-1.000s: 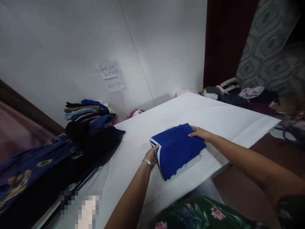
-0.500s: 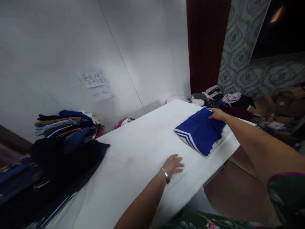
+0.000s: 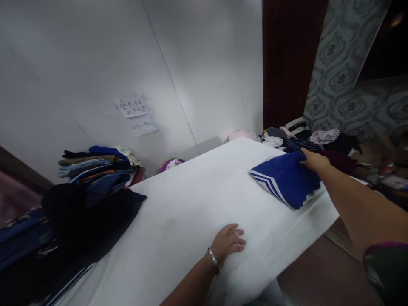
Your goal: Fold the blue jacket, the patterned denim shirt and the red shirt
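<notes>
At the far left, dark clothing [image 3: 89,225] is found heaped on the left end of the desk [image 3: 191,204], whose surface is white; that part of the surface is obstructed by it. Just beyond, a stack of folded clothes [image 3: 95,165] in black, brown, light blue and darker blue is noted, its layers uneven. On the white wall [image 3: 207,63] above, two handwritten paper sheets [image 3: 135,106] are fixed, the lower one marked "45-50". A purple-and-white bundle [image 3: 172,165] is partly hidden by the back edge of the desk.

The left hand [image 3: 227,242], with a silver-coloured bracelet [image 3: 214,261] worn at the wrist, is held with its fingers spread and nothing grasped; whether the desk is touched cannot be told.

The blue garment [image 3: 283,174] is located on the right part of the desk, well apart from the left hand. It is folded into a roughly four-sided shape. Its left side is bordered by white stripes bent at an angle, and white material is exposed along its ragged lower right edge. Its upper right part is pinched, and partly covered, by the right hand [image 3: 315,161].

Behind that hand, a heap of mixed clothes [image 3: 325,137] is observed, with striped, spotted and plain pieces included. Farther right, brown items [image 3: 376,146] are too dim to be identified.
</notes>
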Demonstrator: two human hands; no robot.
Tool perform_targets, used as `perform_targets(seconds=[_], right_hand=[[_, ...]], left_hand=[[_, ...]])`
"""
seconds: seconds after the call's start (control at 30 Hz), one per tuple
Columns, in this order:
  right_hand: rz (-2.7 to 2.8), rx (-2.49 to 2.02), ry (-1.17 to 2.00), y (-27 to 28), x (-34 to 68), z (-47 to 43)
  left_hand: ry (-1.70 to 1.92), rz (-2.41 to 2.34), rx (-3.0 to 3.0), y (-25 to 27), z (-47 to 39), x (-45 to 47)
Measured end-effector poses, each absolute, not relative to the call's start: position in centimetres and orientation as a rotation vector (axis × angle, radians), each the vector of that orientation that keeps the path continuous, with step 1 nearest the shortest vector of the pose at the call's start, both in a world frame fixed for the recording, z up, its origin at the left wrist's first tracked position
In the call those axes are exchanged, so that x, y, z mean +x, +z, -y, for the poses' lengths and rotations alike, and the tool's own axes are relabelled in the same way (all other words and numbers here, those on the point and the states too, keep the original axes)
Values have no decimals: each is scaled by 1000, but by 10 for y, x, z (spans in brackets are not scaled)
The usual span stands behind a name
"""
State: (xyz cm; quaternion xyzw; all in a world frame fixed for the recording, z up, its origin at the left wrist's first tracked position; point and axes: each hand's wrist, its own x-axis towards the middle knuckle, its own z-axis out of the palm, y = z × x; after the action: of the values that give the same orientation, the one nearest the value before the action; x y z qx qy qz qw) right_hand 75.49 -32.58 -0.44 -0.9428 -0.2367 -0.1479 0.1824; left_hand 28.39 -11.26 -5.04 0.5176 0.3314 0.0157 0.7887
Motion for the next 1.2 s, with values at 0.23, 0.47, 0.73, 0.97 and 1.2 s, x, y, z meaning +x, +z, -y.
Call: perform_targets(seconds=[0.23, 0.47, 0.73, 0.97, 1.2], right_hand=[[868, -2646, -430, -7, 711, 304], [1249, -2638, -142, -47, 605, 268], [1302, -2709, -131, -57, 586, 272], [1263, -2781, -64, -54, 579, 272], [867, -2887, -211, -48, 588, 289]], left_hand=[[23, -720, 1128, -50, 111, 287], [33, -712, 1158, -50, 114, 288], [59, -700, 1190, -49, 117, 286], [58, -716, 1208, -43, 118, 284], [52, -736, 1249, -39, 106, 254]])
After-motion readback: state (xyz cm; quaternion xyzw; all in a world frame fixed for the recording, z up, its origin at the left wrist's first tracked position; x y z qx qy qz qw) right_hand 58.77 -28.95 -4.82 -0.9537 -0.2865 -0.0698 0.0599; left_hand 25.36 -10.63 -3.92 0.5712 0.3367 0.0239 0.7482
